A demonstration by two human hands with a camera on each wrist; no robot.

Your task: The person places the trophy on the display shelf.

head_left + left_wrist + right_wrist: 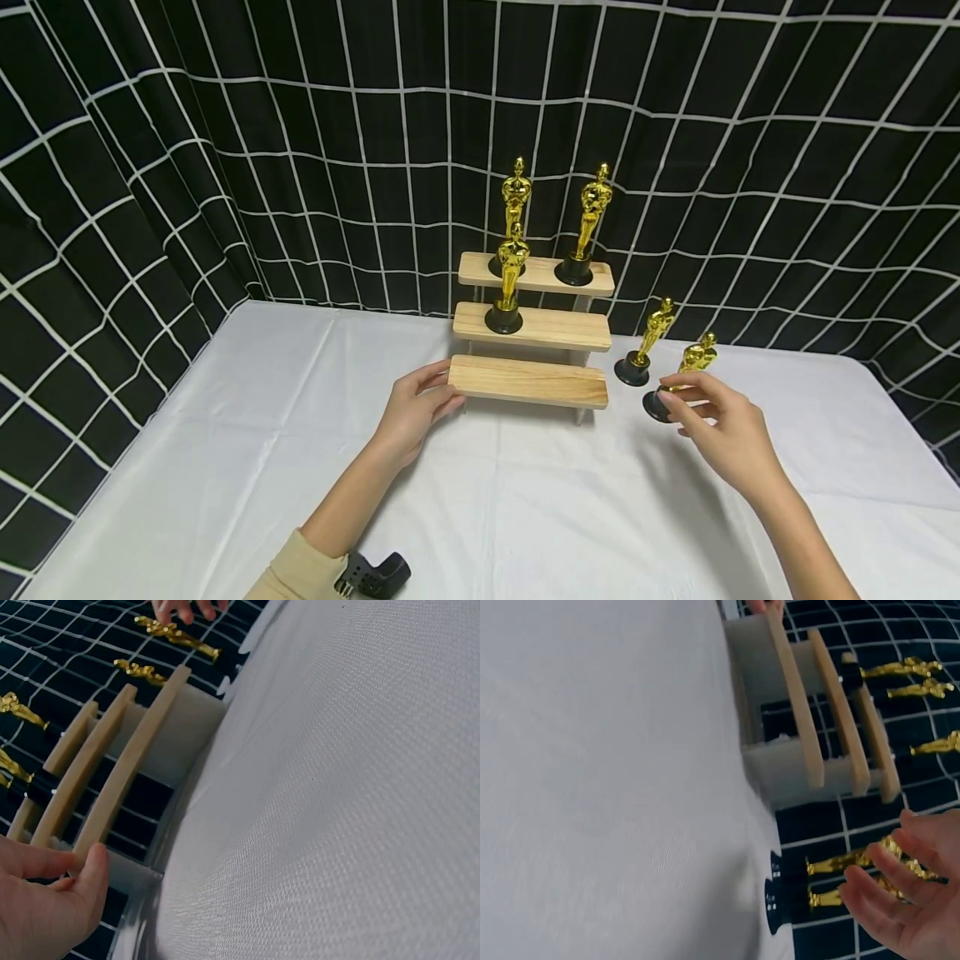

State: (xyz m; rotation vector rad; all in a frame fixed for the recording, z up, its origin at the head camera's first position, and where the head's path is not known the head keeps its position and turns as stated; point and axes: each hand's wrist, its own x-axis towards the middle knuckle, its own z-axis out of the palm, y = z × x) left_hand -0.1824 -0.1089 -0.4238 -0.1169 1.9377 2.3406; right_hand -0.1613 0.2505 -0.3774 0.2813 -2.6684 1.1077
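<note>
A three-tier wooden display stand (528,381) stands on the white table, its lowest board nearest the person. The left hand (420,406) pinches the left end of that board between thumb and fingers, seen closely in the left wrist view (56,892). Over on the right, the right hand (723,425) is at a gold trophy statuette (697,354), its loosely bent fingers overlapping the figure without closing round it. That statuette's black base (656,407) is on the table. Another gold statuette (652,329) stands just behind it, to the left.
Two statuettes stand on the top board, one at left (516,193) and one at right (595,204). A third statuette (510,271) is on the middle board's left part. A black grid-patterned curtain (360,192) hangs behind the table (315,467).
</note>
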